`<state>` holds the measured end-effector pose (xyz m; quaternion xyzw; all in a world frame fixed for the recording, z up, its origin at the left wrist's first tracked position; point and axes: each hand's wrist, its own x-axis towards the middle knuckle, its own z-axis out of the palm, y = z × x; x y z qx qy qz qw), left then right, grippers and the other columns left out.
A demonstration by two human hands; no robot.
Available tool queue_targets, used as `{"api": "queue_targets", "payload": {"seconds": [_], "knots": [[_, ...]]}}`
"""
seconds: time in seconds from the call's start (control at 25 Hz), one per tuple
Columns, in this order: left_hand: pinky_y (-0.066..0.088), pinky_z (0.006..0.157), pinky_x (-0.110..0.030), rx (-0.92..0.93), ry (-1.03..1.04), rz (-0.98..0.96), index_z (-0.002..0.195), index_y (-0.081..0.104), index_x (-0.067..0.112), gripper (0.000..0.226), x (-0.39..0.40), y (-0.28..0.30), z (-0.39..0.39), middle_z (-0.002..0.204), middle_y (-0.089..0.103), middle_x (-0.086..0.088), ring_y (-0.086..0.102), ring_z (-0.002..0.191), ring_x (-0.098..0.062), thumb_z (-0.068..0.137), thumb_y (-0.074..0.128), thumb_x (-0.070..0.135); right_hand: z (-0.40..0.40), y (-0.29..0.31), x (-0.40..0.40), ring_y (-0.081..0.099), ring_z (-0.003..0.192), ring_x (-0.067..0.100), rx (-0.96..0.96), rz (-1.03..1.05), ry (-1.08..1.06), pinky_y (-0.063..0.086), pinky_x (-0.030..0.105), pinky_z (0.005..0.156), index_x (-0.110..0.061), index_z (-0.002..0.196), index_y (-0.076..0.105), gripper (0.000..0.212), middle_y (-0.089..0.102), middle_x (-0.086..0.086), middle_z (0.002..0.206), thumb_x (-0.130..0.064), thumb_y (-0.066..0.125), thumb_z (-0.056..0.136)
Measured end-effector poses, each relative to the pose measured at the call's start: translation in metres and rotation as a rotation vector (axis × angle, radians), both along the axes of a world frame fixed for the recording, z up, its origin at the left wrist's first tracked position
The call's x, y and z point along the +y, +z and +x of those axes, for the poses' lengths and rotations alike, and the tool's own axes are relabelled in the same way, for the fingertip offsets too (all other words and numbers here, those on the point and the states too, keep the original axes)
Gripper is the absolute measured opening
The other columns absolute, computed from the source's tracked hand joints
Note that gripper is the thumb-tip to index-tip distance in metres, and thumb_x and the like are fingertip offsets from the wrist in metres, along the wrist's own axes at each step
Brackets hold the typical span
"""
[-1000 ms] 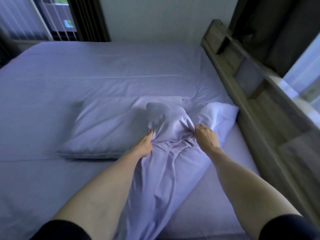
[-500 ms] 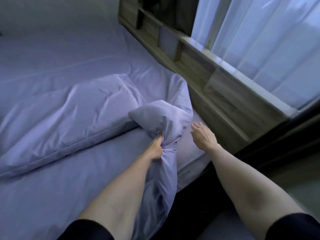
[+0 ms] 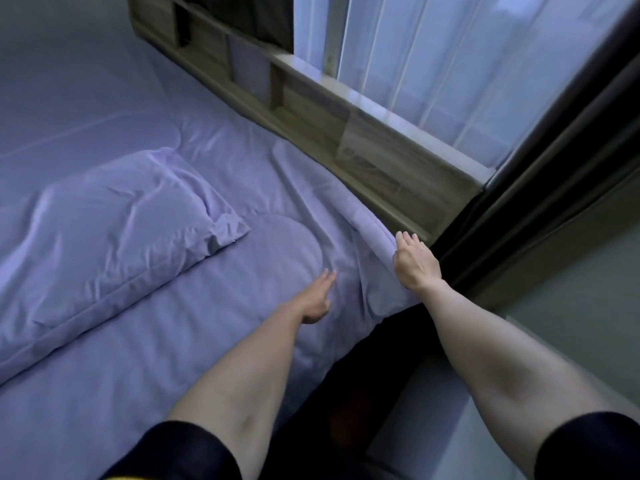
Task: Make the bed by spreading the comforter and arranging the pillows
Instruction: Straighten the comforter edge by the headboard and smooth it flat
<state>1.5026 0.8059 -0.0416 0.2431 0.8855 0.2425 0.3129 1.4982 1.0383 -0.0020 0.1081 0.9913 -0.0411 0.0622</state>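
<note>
A lavender comforter (image 3: 263, 237) lies spread over the bed up to the headboard. One pillow (image 3: 104, 233) in a matching case lies on it at the left, slightly creased. My left hand (image 3: 317, 296) rests flat on the comforter near the bed's corner, fingers straight. My right hand (image 3: 415, 259) lies on the folded comforter edge at the corner beside the headboard, fingers extended over the fold; its thumb is hidden beneath.
A wooden headboard (image 3: 346, 133) with open shelf compartments runs along the right of the bed. Sheer curtains (image 3: 433, 64) hang behind it. A dark frame (image 3: 540, 188) stands at the right, and a dark gap beside the bed lies under my arms.
The bunched cloth my left hand gripped now lies flat at the bed's corner. My left hand has let go and flattened. My right hand has moved onto the comforter's edge. The view swung right.
</note>
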Motion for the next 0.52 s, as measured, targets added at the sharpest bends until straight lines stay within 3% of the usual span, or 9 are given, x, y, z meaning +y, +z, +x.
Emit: {"api": "queue_targets", "payload": {"seconds": [0.28,0.52], "knots": [[0.004,0.122,-0.035,0.147,0.048,-0.236,0.153,0.002,0.009,0.067,-0.023,0.007,-0.04,0.162,-0.004,-0.011,-0.002,0.15,-0.025,0.101,0.036,0.033,-0.002,-0.019,0.005,0.007,0.15,0.027,-0.138,-0.051,0.022,0.01,0.036,0.122,-0.006,0.154,0.009,0.065,0.01,0.012,0.162,-0.039,0.032,0.103],[0.005,0.121,-0.043,0.155,0.201,-0.329,0.154,0.003,0.016,0.065,-0.044,-0.008,-0.093,0.162,-0.005,-0.004,-0.005,0.15,-0.021,0.101,0.029,0.043,-0.083,-0.049,-0.037,-0.003,0.15,0.031,-0.152,-0.088,0.159,0.007,0.044,0.121,-0.02,0.155,0.007,0.067,0.001,0.006,0.163,-0.05,0.031,0.1]]}}
